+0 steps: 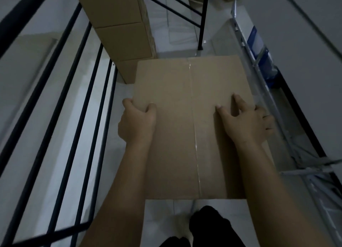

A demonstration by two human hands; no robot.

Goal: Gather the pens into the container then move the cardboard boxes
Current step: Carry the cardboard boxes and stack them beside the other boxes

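A sealed cardboard box (192,124) fills the middle of the view, its top face toward the camera and a strip of clear tape (194,135) running down its centre seam; it is held above a pale tiled floor (166,43). The left hand (137,120) curls over the box's left edge, thumb lying on the top face and fingers wrapped round the side, closed on the cardboard. The right hand (246,120) lies on the top near the right edge, forefinger and thumb spread flat on the surface, the other fingers bent down over the side; it grips the same box. Beyond the box's far left corner stands a stack of cardboard boxes (120,28), just beside it. A black metal railing (61,102) runs along the left; a metal rack (273,91) with blue items lines the right; the person's dark-clad leg (212,226) shows below the box.
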